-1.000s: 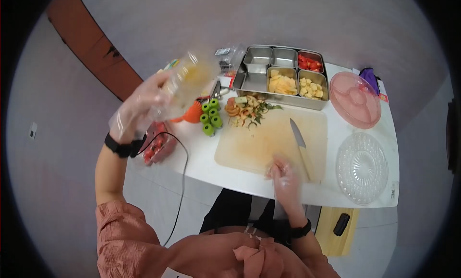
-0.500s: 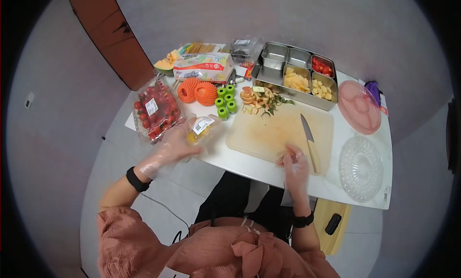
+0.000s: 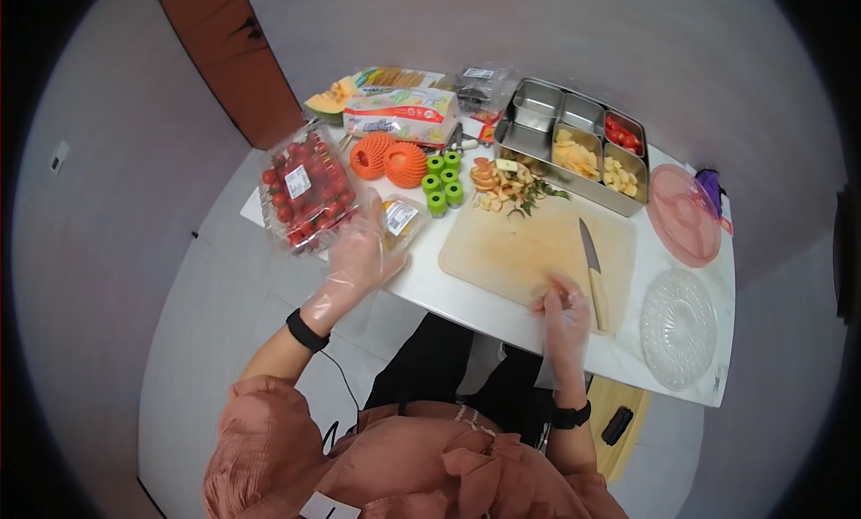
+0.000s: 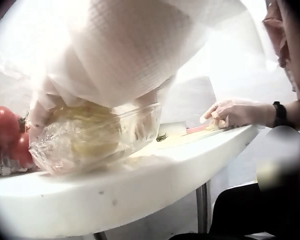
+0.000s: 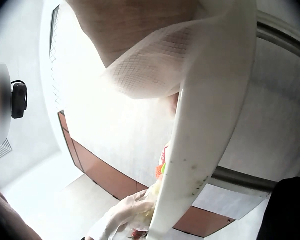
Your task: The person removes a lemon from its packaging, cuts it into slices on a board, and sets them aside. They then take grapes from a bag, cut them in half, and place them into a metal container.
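We have lowered the clear pack onto the surface, so placing seems nearly done; our left hand clamps it, the right hand grip we cannot tell.

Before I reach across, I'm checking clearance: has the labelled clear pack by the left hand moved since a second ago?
Yes. Judged against the cutting board in the head view, the labelled clear pack has come down, nearer the board's left edge.

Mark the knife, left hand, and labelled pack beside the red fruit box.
Knife [image 3: 595, 270]: head view, where blade meets handle.
Left hand [image 3: 354, 257]: head view, back of the hand.
Pack [image 3: 401, 218]: head view, on its white label.
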A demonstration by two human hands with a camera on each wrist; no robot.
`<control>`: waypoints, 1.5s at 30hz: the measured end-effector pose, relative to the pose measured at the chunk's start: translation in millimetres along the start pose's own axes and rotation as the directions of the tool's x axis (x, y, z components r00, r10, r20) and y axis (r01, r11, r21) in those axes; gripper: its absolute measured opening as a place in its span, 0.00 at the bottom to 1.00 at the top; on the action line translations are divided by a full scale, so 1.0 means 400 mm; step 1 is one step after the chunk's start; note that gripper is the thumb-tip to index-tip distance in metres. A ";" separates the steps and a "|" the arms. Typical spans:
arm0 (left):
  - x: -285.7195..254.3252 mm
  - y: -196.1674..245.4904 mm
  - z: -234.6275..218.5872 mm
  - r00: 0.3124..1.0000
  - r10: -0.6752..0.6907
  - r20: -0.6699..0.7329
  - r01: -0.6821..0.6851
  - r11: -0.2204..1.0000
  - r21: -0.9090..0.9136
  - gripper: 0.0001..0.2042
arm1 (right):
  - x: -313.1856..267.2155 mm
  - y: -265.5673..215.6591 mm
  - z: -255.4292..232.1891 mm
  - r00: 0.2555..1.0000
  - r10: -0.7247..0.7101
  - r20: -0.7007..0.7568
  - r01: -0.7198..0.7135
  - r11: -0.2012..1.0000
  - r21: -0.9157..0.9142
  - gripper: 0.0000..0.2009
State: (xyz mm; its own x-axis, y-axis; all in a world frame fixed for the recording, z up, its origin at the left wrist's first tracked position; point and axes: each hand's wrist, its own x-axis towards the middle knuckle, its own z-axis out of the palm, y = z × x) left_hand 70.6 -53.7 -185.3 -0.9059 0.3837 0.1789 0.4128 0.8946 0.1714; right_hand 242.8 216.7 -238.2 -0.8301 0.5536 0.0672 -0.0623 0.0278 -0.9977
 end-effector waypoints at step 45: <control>-0.171 -0.042 0.078 0.942 -0.225 -0.249 0.034 0.802 -0.597 0.41 | 0.003 0.005 0.000 0.998 -0.020 -0.063 0.013 0.994 -0.104 0.12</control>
State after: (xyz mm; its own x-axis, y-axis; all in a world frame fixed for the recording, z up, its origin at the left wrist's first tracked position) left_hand 122.6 -87.9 -230.7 -0.9229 0.1031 0.3710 0.3564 0.5935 0.7216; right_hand 241.4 217.4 -240.0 -0.7920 0.6044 0.0859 -0.0150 0.1213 -0.9925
